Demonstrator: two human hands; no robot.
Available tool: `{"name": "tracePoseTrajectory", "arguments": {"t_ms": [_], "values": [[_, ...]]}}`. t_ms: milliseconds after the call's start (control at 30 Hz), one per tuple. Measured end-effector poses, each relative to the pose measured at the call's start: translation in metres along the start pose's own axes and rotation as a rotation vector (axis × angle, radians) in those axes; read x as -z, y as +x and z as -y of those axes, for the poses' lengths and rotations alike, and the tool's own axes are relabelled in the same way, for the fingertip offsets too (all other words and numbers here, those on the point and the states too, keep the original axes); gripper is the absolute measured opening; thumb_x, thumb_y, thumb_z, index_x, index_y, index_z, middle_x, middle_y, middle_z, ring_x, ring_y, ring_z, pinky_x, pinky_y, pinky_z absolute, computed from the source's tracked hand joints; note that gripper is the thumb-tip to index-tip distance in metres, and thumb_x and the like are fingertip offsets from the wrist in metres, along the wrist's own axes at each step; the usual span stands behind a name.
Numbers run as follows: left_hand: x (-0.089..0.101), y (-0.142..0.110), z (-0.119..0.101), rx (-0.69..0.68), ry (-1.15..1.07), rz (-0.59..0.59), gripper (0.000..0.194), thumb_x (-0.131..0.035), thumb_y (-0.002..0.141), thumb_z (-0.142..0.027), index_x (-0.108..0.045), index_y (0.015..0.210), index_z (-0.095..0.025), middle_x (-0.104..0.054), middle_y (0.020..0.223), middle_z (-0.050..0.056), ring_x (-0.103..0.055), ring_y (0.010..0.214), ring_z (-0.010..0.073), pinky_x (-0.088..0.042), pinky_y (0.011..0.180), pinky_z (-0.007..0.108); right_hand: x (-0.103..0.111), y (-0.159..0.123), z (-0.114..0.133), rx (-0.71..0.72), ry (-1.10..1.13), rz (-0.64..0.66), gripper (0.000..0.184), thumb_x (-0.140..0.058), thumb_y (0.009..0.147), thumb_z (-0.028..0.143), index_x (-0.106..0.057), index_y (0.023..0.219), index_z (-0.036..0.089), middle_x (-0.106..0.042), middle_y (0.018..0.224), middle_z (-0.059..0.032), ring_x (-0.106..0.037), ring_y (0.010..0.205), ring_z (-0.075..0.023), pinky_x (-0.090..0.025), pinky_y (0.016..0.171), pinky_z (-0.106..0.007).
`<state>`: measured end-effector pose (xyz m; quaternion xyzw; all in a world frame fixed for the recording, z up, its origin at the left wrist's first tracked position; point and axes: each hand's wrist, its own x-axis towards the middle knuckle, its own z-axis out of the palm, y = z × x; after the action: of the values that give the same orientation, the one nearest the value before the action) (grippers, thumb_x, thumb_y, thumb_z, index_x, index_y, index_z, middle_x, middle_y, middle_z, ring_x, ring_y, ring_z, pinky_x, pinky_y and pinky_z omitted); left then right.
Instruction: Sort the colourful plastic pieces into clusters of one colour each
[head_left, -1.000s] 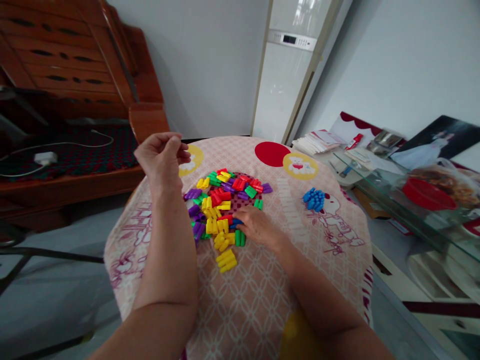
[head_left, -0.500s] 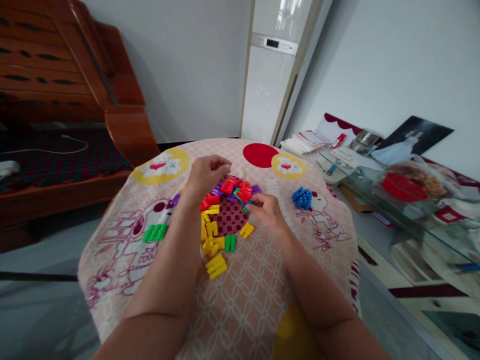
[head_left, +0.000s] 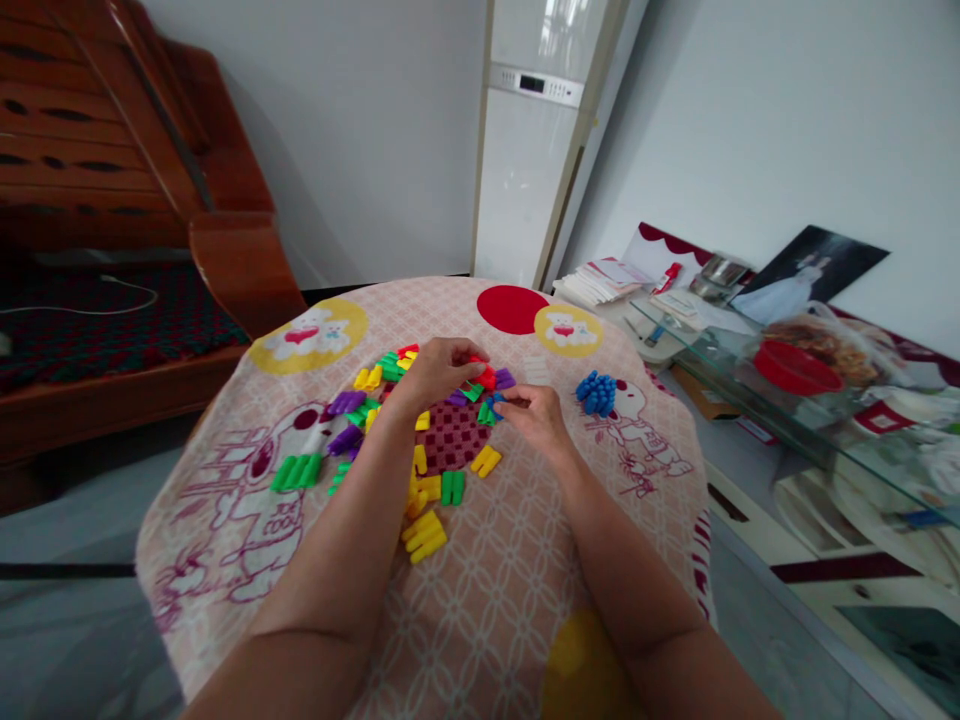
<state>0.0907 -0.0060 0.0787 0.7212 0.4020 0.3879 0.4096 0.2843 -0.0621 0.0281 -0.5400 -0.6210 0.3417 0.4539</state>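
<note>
Colourful plastic building blocks lie on a round, cloth-covered table (head_left: 495, 560). My left hand (head_left: 442, 368) reaches over the heap, its fingers closed at a red block (head_left: 486, 377). Close to its right, my right hand (head_left: 536, 412) pinches a small blue block (head_left: 496, 399) with thumb and forefinger. A green block (head_left: 486, 413) lies just beneath those fingertips. Between my forearms are a yellow block (head_left: 486, 460), a green pair (head_left: 452, 488) and a joined yellow piece (head_left: 424, 537). My left forearm hides part of the heap.
A blue block cluster (head_left: 596, 393) sits to the right, a green joined piece (head_left: 295, 473) to the left. Beyond the table's right edge stands a glass shelf (head_left: 780, 430) with a red bowl (head_left: 796, 370). A wooden bench (head_left: 244, 265) is at left, a tall white cabinet unit (head_left: 521, 180) behind.
My left hand has come down and right onto the red blocks, uncovering purple, green and yellow blocks on the left. My right hand has barely moved. The view has shifted slightly.
</note>
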Motion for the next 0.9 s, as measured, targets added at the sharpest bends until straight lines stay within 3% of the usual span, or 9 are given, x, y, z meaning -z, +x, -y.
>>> {"name": "tracePoseTrajectory", "arguments": {"t_ms": [133, 300, 400, 567, 633, 733, 900], "values": [[0.008, 0.0, 0.003, 0.045, 0.07, -0.029, 0.028, -0.068, 0.068, -0.037, -0.075, 0.088, -0.018, -0.07, 0.065, 0.001, -0.062, 0.055, 0.0147, -0.046, 0.052, 0.023, 0.003, 0.002, -0.002, 0.019, -0.054, -0.006, 0.029, -0.065, 0.071, 0.029, -0.075, 0.095, 0.017, -0.07, 0.075, -0.0003, -0.064, 0.067, -0.0149, -0.048, 0.064, -0.025], [0.009, 0.0, 0.003, 0.017, 0.171, -0.04, 0.03, -0.066, 0.07, -0.035, -0.076, 0.09, -0.015, -0.07, 0.065, 0.003, -0.061, 0.056, 0.0147, -0.045, 0.054, 0.024, 0.011, 0.006, -0.002, 0.053, -0.142, -0.107, 0.019, -0.063, 0.074, 0.031, -0.072, 0.084, 0.018, -0.069, 0.069, 0.0006, -0.063, 0.064, -0.0156, -0.048, 0.064, -0.026], [0.01, 0.0, 0.004, 0.003, 0.168, -0.058, 0.032, -0.066, 0.071, -0.038, -0.076, 0.091, -0.015, -0.073, 0.071, 0.004, -0.064, 0.061, 0.0155, -0.046, 0.055, 0.024, 0.036, 0.011, -0.003, 0.059, -0.218, -0.317, 0.016, -0.064, 0.073, 0.033, -0.07, 0.078, 0.019, -0.07, 0.07, -0.0007, -0.064, 0.066, -0.0176, -0.05, 0.067, -0.028], [0.021, -0.002, 0.006, 0.052, 0.076, -0.109, 0.034, -0.069, 0.069, -0.04, -0.075, 0.09, -0.014, -0.074, 0.072, 0.006, -0.066, 0.061, 0.0166, -0.05, 0.056, 0.025, 0.109, 0.011, -0.015, 0.056, -0.478, -0.828, 0.016, -0.06, 0.075, 0.032, -0.067, 0.076, 0.018, -0.07, 0.073, -0.0052, -0.064, 0.069, -0.0212, -0.05, 0.072, -0.032], [0.026, -0.004, 0.006, 0.061, 0.046, -0.148, 0.033, -0.07, 0.067, -0.039, -0.074, 0.088, -0.013, -0.073, 0.069, 0.006, -0.065, 0.059, 0.0161, -0.05, 0.055, 0.024, 0.134, 0.007, -0.025, -0.005, -0.628, -0.96, 0.011, -0.06, 0.073, 0.028, -0.065, 0.073, 0.018, -0.07, 0.074, -0.0075, -0.064, 0.072, -0.0231, -0.049, 0.074, -0.034], [0.03, -0.006, 0.004, 0.069, 0.018, -0.193, 0.031, -0.071, 0.066, -0.038, -0.074, 0.084, -0.014, -0.071, 0.066, 0.005, -0.064, 0.057, 0.0153, -0.05, 0.054, 0.023, 0.152, 0.001, -0.043, -0.124, -0.767, -1.003, 0.009, -0.058, 0.07, 0.023, -0.065, 0.072, 0.018, -0.07, 0.076, -0.012, -0.063, 0.074, -0.0262, -0.046, 0.074, -0.036], [0.037, -0.008, 0.003, 0.094, 0.008, -0.233, 0.028, -0.074, 0.063, -0.036, -0.074, 0.082, -0.014, -0.07, 0.063, 0.004, -0.064, 0.056, 0.0153, -0.051, 0.053, 0.023, 0.148, 0.0, -0.06, -0.26, -0.834, -0.866, 0.02, -0.055, 0.074, 0.021, -0.071, 0.083, 0.014, -0.072, 0.087, -0.0187, -0.064, 0.085, -0.0305, -0.044, 0.078, -0.038]]}}
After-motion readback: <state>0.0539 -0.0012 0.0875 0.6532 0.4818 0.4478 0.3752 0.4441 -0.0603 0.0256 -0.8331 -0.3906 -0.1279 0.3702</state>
